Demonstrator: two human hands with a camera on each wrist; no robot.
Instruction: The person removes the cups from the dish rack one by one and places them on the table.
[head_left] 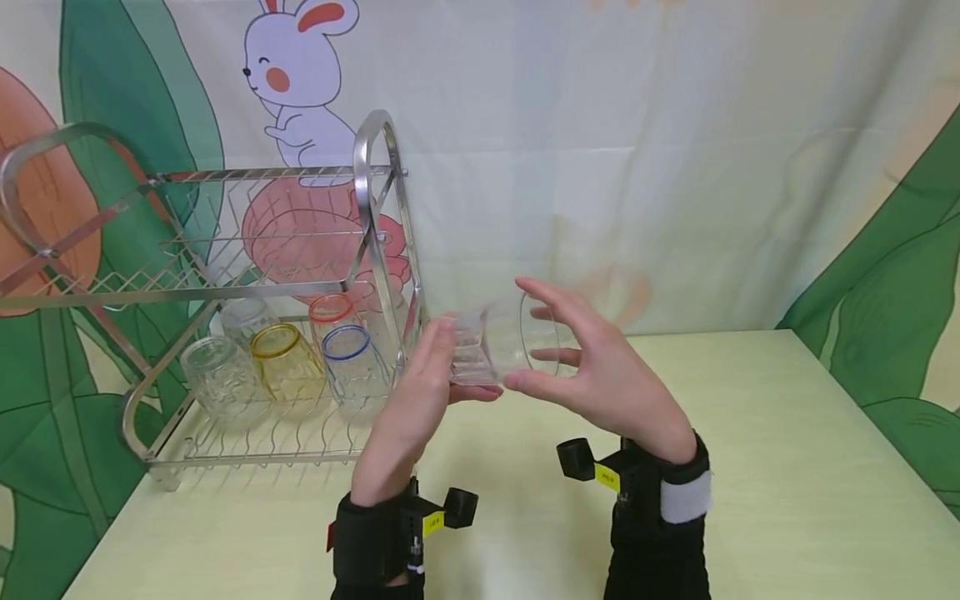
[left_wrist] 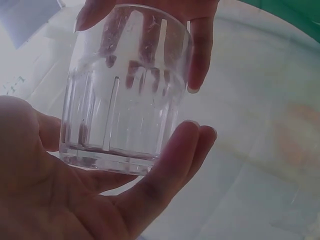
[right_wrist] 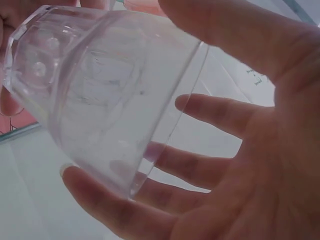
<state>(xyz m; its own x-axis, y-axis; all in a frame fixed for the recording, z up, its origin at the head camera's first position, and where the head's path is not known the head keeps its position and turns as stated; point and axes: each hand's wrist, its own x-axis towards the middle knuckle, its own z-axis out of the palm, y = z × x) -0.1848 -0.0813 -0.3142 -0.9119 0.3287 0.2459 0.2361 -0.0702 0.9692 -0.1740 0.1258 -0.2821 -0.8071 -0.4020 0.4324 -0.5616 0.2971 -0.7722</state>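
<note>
Your left hand (head_left: 420, 392) cups base of clear glass (head_left: 501, 346), fingers curled round it; your right hand (head_left: 600, 375) pinches its rim (glass lies sideways, above table (head_left: 750, 467), beside rack (head_left: 225, 292)).

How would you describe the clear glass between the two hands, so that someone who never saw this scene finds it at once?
Start at the metal dish rack on the left of the pale table. Just right of its frame, the left hand and the right hand hold a clear glass above the table. Unlike the glasses in the rack, it lies on its side, has no coloured rim, and is in the air.
</note>
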